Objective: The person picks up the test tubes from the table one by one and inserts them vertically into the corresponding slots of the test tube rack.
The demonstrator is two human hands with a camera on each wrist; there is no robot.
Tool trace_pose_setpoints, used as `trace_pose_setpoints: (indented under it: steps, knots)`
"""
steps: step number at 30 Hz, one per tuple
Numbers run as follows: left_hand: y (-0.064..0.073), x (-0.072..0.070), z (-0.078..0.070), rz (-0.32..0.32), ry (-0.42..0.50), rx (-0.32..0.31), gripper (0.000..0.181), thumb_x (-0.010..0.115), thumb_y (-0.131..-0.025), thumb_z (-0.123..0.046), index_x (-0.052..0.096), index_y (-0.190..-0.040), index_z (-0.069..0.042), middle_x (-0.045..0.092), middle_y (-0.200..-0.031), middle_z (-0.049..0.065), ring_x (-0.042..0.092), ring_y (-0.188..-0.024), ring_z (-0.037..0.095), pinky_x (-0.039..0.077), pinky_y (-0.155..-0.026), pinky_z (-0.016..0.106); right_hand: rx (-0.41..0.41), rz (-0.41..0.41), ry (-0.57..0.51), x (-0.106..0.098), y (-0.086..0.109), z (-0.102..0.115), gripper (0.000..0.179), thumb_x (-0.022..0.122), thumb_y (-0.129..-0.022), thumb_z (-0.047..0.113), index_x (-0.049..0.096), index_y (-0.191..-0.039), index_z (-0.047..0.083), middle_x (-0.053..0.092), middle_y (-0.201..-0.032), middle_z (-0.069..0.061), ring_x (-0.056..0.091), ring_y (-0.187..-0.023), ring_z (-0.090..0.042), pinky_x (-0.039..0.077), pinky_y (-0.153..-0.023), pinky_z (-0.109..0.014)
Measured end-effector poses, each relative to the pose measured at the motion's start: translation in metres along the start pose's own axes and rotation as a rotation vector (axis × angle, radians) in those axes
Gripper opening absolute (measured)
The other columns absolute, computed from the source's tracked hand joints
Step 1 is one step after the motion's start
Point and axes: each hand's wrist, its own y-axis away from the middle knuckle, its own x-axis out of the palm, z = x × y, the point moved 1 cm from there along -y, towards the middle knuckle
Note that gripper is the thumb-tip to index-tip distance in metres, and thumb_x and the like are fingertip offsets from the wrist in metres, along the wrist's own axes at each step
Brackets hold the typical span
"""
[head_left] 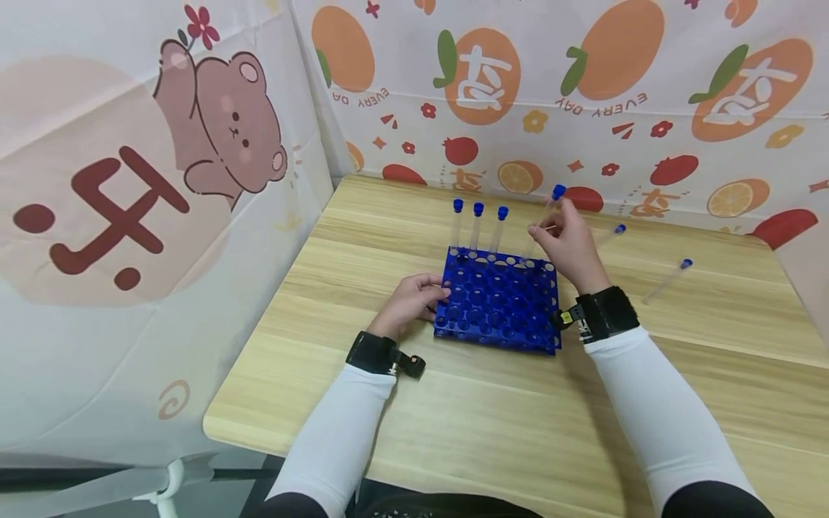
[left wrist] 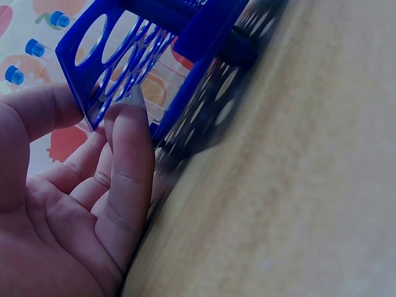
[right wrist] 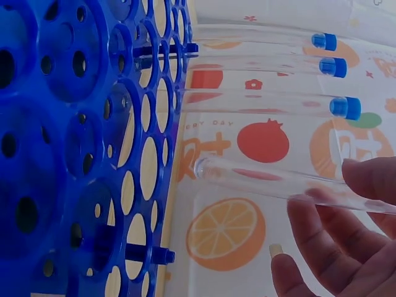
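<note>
A blue test tube rack (head_left: 495, 309) stands on the wooden table. At its left edge, my left hand (head_left: 409, 302) holds it, thumb and fingers on either side of the plate in the left wrist view. Three clear test tubes with blue caps (head_left: 478, 209) stand upright in the rack's far row, toward its left end. My right hand (head_left: 570, 241) pinches another capped test tube (right wrist: 266, 178) above that row, to the right of the standing ones. The held tube is tilted, and its rounded bottom is apart from the rack's top plate in the right wrist view.
Two more blue-capped tubes lie on the table to the right: one (head_left: 668, 280) beyond the right forearm, the other (head_left: 612, 234) just behind the right hand, partly hidden. A printed cloth (head_left: 401, 144) hangs along the table's (head_left: 311, 374) back edge, another at the left.
</note>
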Motion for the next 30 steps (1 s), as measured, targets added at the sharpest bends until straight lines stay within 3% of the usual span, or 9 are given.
trace_pose_setpoints:
  steps: [5,11,23,30]
  knots:
    - [0.001,0.001,-0.001,-0.002,0.002,0.000,0.029,0.066,-0.093,-0.018,0.065,-0.119,-0.006,0.069,-0.096,0.006,0.060,-0.068,0.012,0.056,-0.055,0.025,0.009,0.021,-0.015,0.004,-0.002,0.003,0.045,0.061,-0.097,0.019,0.044,-0.138,0.014,0.062,-0.105,-0.011,0.066,-0.093,-0.029,0.055,-0.082,-0.039]
    - [0.001,0.001,-0.001,-0.006,0.005,-0.004,0.029,0.066,-0.092,-0.017,0.065,-0.119,-0.006,0.069,-0.096,0.007,0.059,-0.067,0.012,0.055,-0.055,0.025,-0.018,0.048,0.008,0.009,-0.005,0.005,0.032,0.062,-0.096,0.015,0.052,-0.127,0.009,0.065,-0.104,-0.014,0.064,-0.096,-0.028,0.055,-0.090,-0.046]
    - [0.002,0.001,-0.001,-0.007,-0.003,-0.001,0.031,0.066,-0.092,-0.019,0.064,-0.120,-0.007,0.069,-0.097,0.007,0.059,-0.068,0.013,0.056,-0.056,0.025,0.013,0.082,0.066,0.015,-0.006,0.004,0.030,0.062,-0.097,0.027,0.057,-0.122,0.009,0.067,-0.106,-0.015,0.066,-0.096,-0.031,0.056,-0.088,-0.049]
    - [0.002,0.001,-0.001,-0.012,0.000,-0.004,0.030,0.066,-0.092,-0.019,0.065,-0.120,-0.007,0.069,-0.096,0.007,0.058,-0.068,0.013,0.055,-0.055,0.025,0.005,0.096,0.071,0.019,-0.006,0.003,0.027,0.063,-0.096,0.025,0.057,-0.118,0.010,0.067,-0.106,-0.015,0.066,-0.095,-0.032,0.056,-0.086,-0.049]
